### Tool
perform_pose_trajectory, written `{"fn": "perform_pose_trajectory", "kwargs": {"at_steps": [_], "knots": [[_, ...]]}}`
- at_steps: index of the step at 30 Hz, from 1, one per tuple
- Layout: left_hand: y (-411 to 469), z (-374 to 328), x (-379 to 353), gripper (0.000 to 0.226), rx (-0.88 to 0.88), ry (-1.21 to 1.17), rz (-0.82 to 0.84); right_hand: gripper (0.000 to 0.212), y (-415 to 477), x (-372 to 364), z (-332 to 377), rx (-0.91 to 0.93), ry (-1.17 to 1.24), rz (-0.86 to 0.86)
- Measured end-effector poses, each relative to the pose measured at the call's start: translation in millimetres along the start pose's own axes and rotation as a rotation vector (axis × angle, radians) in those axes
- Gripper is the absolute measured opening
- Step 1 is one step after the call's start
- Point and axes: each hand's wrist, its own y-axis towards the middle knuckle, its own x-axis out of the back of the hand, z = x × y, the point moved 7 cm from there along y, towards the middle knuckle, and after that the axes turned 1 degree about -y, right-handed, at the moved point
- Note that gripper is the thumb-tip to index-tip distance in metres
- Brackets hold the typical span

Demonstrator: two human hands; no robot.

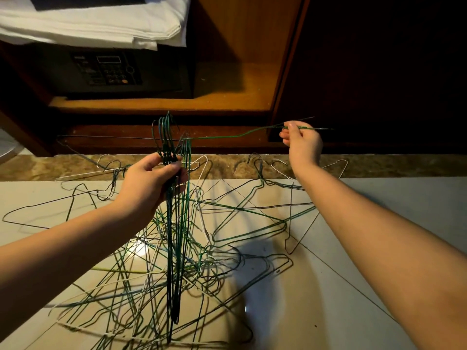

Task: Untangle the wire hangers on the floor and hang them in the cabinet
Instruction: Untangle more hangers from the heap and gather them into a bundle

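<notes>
**One green hanger drawn sideways from the held bundle**

The left hand (151, 183) was closed around a bundle of dark green wire hangers (173, 286), with its fingers and thumb curled tightly around the twisted necks just under the hooks. The bundle stood upright above the floor. Its hooks pointed up in front of the cabinet (227, 97), and its lower ends reached down into the pile.

The right hand (302, 145) was raised further to the right, near the dark cabinet door (379, 72). Its thumb and fingertips pinched one thin green hanger (222, 137). This wire ran almost level from the top of the bundle to the right hand and a little past it. I could not tell if this hanger was already free from the bundle or still caught in it.

Many other hangers (252, 215), green, white and dark, lay crossed over each other on the pale tiled floor (391, 210) under both arms. Some of them reached the brown stone strip before the cabinet.

Inside the open cabinet, a dark safe (108, 72) with a keypad stood on the wooden bottom shelf, and folded white linen (101, 24) lay on top of it.
</notes>
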Motion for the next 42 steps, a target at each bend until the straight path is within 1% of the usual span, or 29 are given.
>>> {"fn": "perform_pose_trajectory", "kwargs": {"at_steps": [4,7,10,14,17,20,23,25,28,30,32,34,37,42], "knots": [[4,-1,5,0.012,-0.022,0.014,-0.026,0.021,-7,-15,1,0.049,-0.119,0.122],[6,-5,16,0.011,-0.04,0.027,-0.074,0.022,-6,-19,-3,0.063,-0.233,0.127],[8,-7,30,0.01,-0.048,0.063,-0.102,0.024,-2,-18,-17,-0.041,-0.291,0.084],[11,-11,48,0.01,-0.056,0.107,-0.13,0.023,0,-9,-32,-0.172,-0.276,0.018],[14,-13,54,0.011,-0.053,0.094,-0.12,0.025,-3,-19,-30,-0.175,-0.254,0.082],[15,-12,50,0.01,-0.041,0.093,-0.089,0.032,-20,-49,-13,-0.148,-0.187,0.216],[16,-11,41,0.013,-0.017,0.089,-0.031,0.032,-45,-87,12,-0.085,-0.192,0.38],[18,-11,37,0.016,0.009,0.072,-0.004,0.03,-66,-111,33,0.005,-0.239,0.501],[21,-10,33,0.022,0.012,0.063,0.011,0.019,-101,-139,63,0.194,-0.374,0.679],[23,-8,34,0.026,0.008,0.07,0.012,0.015,-120,-151,74,0.294,-0.421,0.747],[25,-5,34,0.026,0.008,0.072,0.022,0.015,-132,-158,80,0.346,-0.402,0.759],[25,-4,34,0.027,0.006,0.078,0.042,0.013,-135,-159,80,0.323,-0.35,0.73],[23,-4,32,0.026,-0.006,0.117,0.049,0.003,-136,-158,81,0.297,-0.252,0.696],[24,-1,24,0.028,-0.004,0.078,0.063,0.009,-141,-153,79,0.294,-0.136,0.714]]}}
